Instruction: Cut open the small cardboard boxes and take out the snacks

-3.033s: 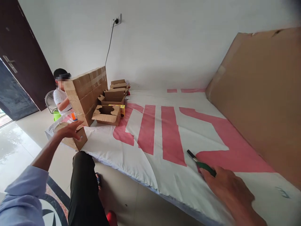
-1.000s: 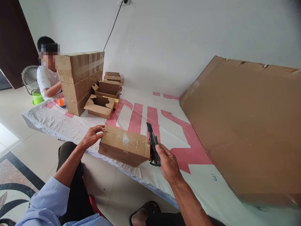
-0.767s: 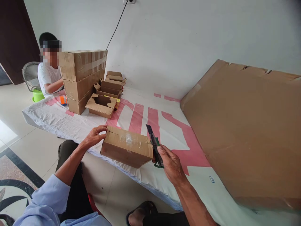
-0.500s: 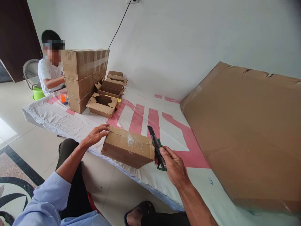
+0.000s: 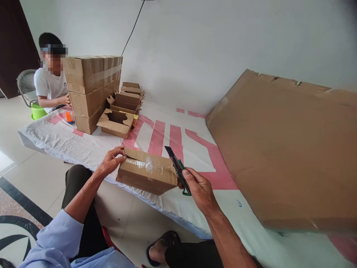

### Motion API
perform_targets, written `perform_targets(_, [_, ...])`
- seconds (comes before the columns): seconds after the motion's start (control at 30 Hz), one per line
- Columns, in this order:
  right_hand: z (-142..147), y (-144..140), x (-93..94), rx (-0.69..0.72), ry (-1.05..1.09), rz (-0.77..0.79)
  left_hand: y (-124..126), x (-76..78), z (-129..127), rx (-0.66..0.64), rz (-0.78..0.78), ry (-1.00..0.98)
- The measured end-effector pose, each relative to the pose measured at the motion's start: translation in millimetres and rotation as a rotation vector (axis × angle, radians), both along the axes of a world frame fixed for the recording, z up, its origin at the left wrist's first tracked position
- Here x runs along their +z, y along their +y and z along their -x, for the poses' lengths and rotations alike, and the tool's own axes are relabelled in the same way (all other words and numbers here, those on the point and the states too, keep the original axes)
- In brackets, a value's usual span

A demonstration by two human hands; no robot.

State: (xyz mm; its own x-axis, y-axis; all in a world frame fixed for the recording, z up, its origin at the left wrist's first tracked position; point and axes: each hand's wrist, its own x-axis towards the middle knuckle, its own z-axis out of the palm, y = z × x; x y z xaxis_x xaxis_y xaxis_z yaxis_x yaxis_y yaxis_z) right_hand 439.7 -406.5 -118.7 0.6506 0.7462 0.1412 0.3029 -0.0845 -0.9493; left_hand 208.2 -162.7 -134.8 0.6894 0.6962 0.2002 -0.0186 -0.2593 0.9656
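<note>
A small taped cardboard box (image 5: pixel 147 171) is held over the near edge of the white and pink sheet (image 5: pixel 156 139). My left hand (image 5: pixel 111 161) grips its left end. At the box's right end, my right hand (image 5: pixel 198 188) is closed on a green utility knife (image 5: pixel 176 168) whose dark blade points up and away from me. The knife's handle lies against the box's right side.
A stack of sealed cartons (image 5: pixel 89 89) and several open small boxes (image 5: pixel 117 121) stand at the far left of the sheet. A person in a white shirt (image 5: pixel 50 83) sits behind them, an orange item (image 5: pixel 69 117) close by. A large cardboard sheet (image 5: pixel 284 149) leans at right.
Three seconds ago my left hand reached for the box at the far left and my right hand lay on the knife. Both have since been brought in front of me; lately they barely shift.
</note>
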Motion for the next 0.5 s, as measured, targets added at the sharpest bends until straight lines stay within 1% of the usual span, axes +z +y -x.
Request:
perform_targets(0.1, [-1,0,1.6,0.023,0.042,-0.019,1,-1.5,-1,0.017,-0.033,0.008])
perform_targets(0.23, [-3,-3,5.2,0.049,0.093,-0.028,0,2.0,2,0.006,-0.055,0.002])
perform_targets(0.33, [-8,-7,8.5,0.087,0.074,-0.002,0,7.3,7,-0.052,0.0,-0.002])
perform_targets(0.4, [-12,-9,13.6,0.118,0.023,0.048,1,10.8,10,-0.1,0.035,0.004])
perform_targets(0.5, [-15,-7,27.6,0.157,-0.059,0.104,5,15.0,13,-0.153,0.012,0.002])
